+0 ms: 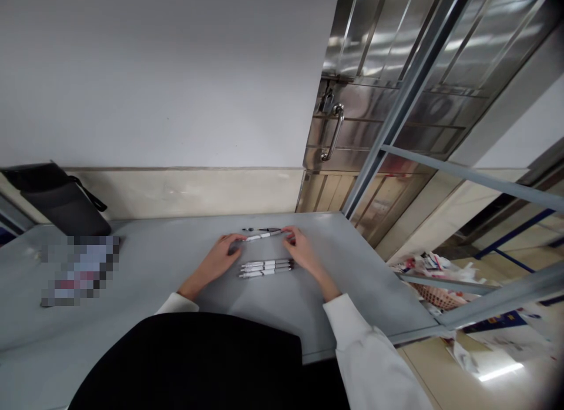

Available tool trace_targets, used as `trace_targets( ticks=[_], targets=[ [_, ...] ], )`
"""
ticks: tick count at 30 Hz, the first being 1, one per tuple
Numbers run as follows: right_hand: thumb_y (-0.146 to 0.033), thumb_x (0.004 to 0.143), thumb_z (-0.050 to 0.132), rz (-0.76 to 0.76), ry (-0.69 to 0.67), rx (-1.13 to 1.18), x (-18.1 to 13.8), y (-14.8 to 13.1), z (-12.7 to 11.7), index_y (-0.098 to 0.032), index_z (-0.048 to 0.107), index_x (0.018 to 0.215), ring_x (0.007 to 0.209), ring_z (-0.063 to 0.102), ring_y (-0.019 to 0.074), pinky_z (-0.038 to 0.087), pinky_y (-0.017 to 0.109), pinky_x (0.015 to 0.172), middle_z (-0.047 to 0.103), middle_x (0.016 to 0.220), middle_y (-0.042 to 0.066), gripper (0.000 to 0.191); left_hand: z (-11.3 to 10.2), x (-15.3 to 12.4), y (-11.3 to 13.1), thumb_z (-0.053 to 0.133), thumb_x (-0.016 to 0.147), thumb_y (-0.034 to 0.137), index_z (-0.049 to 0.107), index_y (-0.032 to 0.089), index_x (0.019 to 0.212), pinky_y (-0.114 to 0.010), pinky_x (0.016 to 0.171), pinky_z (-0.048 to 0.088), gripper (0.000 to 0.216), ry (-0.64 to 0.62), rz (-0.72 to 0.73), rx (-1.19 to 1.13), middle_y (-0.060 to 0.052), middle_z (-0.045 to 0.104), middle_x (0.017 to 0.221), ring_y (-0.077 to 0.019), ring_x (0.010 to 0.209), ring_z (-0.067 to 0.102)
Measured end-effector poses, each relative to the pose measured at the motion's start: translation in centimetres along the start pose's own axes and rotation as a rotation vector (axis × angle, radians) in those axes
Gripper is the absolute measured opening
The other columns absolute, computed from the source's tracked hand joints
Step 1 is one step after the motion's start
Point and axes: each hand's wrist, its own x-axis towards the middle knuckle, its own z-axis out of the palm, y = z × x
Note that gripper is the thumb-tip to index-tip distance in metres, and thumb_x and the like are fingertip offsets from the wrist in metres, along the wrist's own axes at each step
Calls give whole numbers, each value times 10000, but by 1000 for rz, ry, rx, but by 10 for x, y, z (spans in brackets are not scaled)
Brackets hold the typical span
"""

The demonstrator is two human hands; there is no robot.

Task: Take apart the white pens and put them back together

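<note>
Head view: on your worktop (150,263), left hand (217,260) and right hand (305,254) sit partly curled, grip indeterminable, beyond the grouped pens (267,265), at opposite ends of one white pen (259,237); apparently a positioning step, next move calling for light fingertip control.

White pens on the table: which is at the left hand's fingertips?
The far white pen, apart from the others, one end at the fingertips of the left hand; the grouped white pens lie side by side, nearer the camera.

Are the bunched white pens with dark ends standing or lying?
Lying: the bunched pens rest lengthwise, side by side, on the flat grey tabletop.
</note>
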Motion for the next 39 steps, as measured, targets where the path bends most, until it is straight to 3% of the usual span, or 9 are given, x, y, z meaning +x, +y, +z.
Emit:
trace_targets(
  ticks=[4,14,21,26,29,33,39],
  targets=[
    [-100,836,595,-8,27,45,0,0,0,-205,657,1112,822,681,159,551,333,852,683,1073,49,302,0,0,-2,560,886,192,702,250,1210,-463,1046,480,358,-6,16,2,-69,746,1187,-281,1145,635],
    [-147,874,673,-96,-68,33,-3,-12,-7,-212,735,968,832,688,156,553,324,886,658,1003,32,129,-1,1,6,555,905,171,696,261,1181,-452,1032,473,323,-27,66,18,-52,745,1155,-267,1114,637],
    [-264,963,612,-147,-44,81,-5,-22,-10,-217,712,1025,851,675,169,539,321,868,683,986,35,126,-5,1,18,560,973,289,690,262,1235,-444,1020,494,295,-26,47,-62,-71,731,1201,-267,1125,635],
    [-287,1013,552,-229,-151,44,-11,-29,-9,-224,648,1140,842,652,178,534,323,832,700,1041,44,172,-6,1,23,541,1001,374,697,274,1216,-413,1013,504,284,-25,12,-196,-60,728,1223,-255,1093,670],
    [-290,1041,524,-271,-182,-36,-15,-32,-9,-236,649,1112,931,653,194,520,342,893,678,1128,60,154,-6,1,26,560,992,421,701,274,1193,-396,986,516,286,-17,-11,-216,-52,746,1178,-255,1040,688],
    [-295,1067,492,-329,-181,-104,-17,-36,-10,-235,630,1080,1052,627,224,487,361,962,660,1122,72,152,-8,0,31,567,991,458,711,262,1193,-348,895,530,316,-22,-50,-222,-31,763,969,-236,919,700],
    [-301,1084,448,-346,-197,-71,-18,-44,-10,-236,603,1003,992,615,216,478,341,914,650,1032,54,187,-6,0,38,563,992,488,756,239,1161,-338,890,508,358,-4,-59,-267,-28,764,914,-221,884,686]
  ],
)
